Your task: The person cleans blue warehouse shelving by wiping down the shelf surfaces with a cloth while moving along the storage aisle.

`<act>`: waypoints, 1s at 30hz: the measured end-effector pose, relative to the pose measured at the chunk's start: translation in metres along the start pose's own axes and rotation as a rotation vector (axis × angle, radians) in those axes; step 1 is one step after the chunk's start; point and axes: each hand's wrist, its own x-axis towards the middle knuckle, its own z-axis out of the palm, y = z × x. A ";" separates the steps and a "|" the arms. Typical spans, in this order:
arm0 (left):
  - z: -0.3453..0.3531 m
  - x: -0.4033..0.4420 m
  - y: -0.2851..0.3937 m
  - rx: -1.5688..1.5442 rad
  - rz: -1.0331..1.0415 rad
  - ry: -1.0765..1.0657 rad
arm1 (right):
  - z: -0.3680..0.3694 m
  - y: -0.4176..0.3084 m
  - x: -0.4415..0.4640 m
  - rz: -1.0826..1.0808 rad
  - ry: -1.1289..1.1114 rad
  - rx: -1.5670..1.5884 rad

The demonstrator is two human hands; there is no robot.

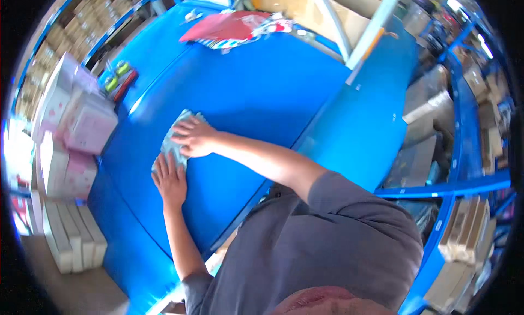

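A pale green-grey cloth (170,145) lies slightly bunched on the blue tabletop (240,91). On its near end rests my left hand (171,183), palm down with the fingers stretched out. Farther up, my right hand (196,137) presses flat on the cloth, its fingers spread and pointing left. Both hands cover part of the cloth, and its underside is hidden.
Pink and white boxes (90,121) are stacked at the left edge, with several white box-like blocks (73,238) nearer me. A red bag-like item (229,27) lies at the far end. Green-and-red objects (120,79) sit at far left. Shelves with cartons (428,97) stand on the right.
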 end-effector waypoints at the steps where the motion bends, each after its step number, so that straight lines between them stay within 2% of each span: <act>1: -0.002 -0.005 0.002 -0.005 0.039 0.061 | -0.005 -0.001 -0.002 -0.023 0.022 -0.003; 2: -0.003 -0.009 0.003 -0.008 0.070 0.118 | -0.008 -0.003 -0.005 -0.049 0.039 0.002; 3: -0.010 -0.014 0.009 -0.028 0.072 0.147 | -0.015 -0.010 -0.008 -0.010 -0.039 0.004; 8: -0.038 -0.043 0.026 -0.079 -0.025 0.098 | -0.040 -0.028 -0.017 0.028 -0.342 0.021; 11: -0.043 -0.064 0.032 -0.083 -0.032 0.020 | -0.050 -0.036 -0.035 0.014 -0.362 0.041; 16: -0.059 -0.095 0.048 -0.092 0.021 0.048 | -0.086 -0.064 -0.056 -0.003 -0.433 0.067; 22: -0.074 -0.130 0.057 -0.200 0.023 -0.045 | -0.120 -0.101 -0.078 0.048 -0.495 0.094; 30: -0.073 -0.110 0.052 -0.198 0.040 -0.102 | -0.108 -0.104 -0.066 0.047 -0.519 0.084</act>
